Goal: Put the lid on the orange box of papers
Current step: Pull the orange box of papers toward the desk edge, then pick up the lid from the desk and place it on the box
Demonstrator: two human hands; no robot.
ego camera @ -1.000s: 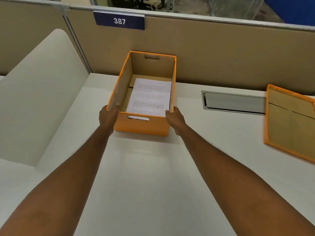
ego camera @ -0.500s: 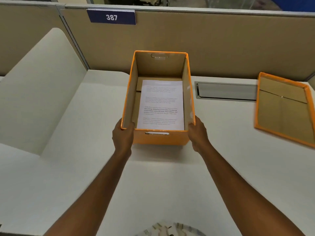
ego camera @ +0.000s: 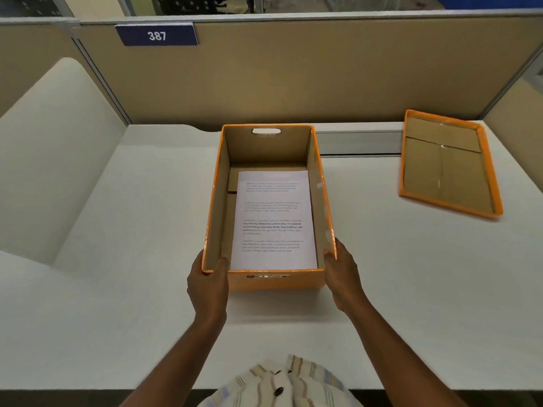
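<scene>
The open orange box [ego camera: 273, 281] stands in the middle of the white desk [ego camera: 411, 274], its brown inside showing. A printed sheet of paper [ego camera: 273, 221] lies flat on its floor. My left hand [ego camera: 207, 284] grips the box's near left corner, thumb over the rim. My right hand [ego camera: 342, 274] holds the near right corner from outside. The orange lid [ego camera: 448, 164] lies upside down on the desk at the far right, apart from the box and from both hands.
A beige partition wall [ego camera: 293, 74] with a blue "387" sign [ego camera: 157, 35] closes the desk's far side. A grey cable slot [ego camera: 361, 143] runs behind the box. A white side panel [ego camera: 50, 154] rises on the left. Striped cloth [ego camera: 288, 383] shows at the near desk edge.
Both hands have drawn the box toward me across the desk while holding its near corners. The lid has stayed at the right.
</scene>
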